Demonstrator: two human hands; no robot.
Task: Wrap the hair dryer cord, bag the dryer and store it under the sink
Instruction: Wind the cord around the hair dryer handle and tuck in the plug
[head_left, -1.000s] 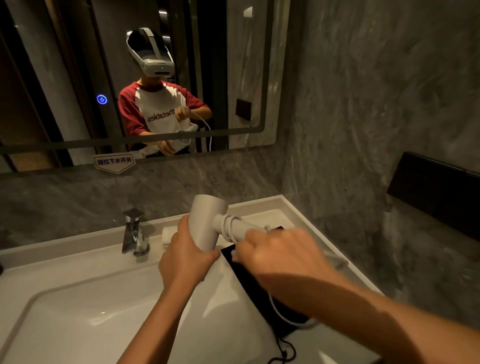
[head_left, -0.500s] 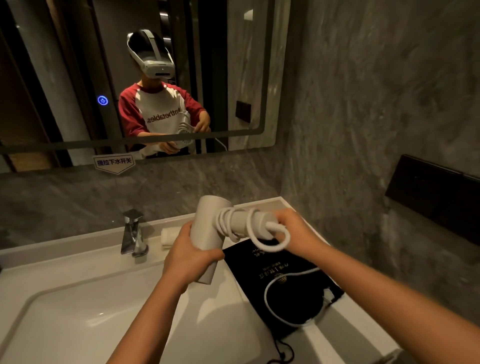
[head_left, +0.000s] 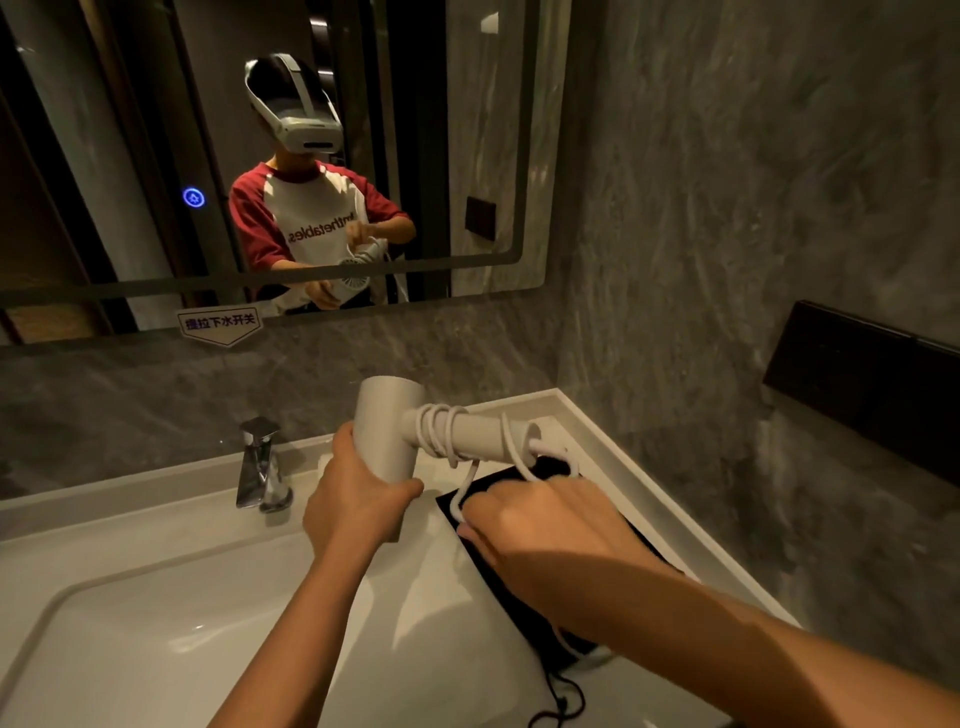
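A white hair dryer (head_left: 387, 423) is held above the sink counter, its barrel upright and its handle (head_left: 483, 434) pointing right. My left hand (head_left: 353, 499) grips the barrel from below. Several turns of white cord (head_left: 441, 431) circle the handle near the barrel, and one looser loop hangs near the handle's end. My right hand (head_left: 540, 525) is below the handle, pinching the cord. A black drawstring bag (head_left: 524, 603) lies flat on the counter under my right arm, partly hidden by it.
The white sink basin (head_left: 156, 639) fills the lower left, with a chrome tap (head_left: 260, 467) behind it. A mirror (head_left: 130, 156) hangs on the grey marble wall above. A black panel (head_left: 862, 384) is mounted on the right wall. The counter's raised rim (head_left: 644, 499) runs along the right.
My right hand has come down from the handle's end to below the handle, carrying the cord around it. The loose cord lying on the bag has shortened. The dryer stays held in my left hand.
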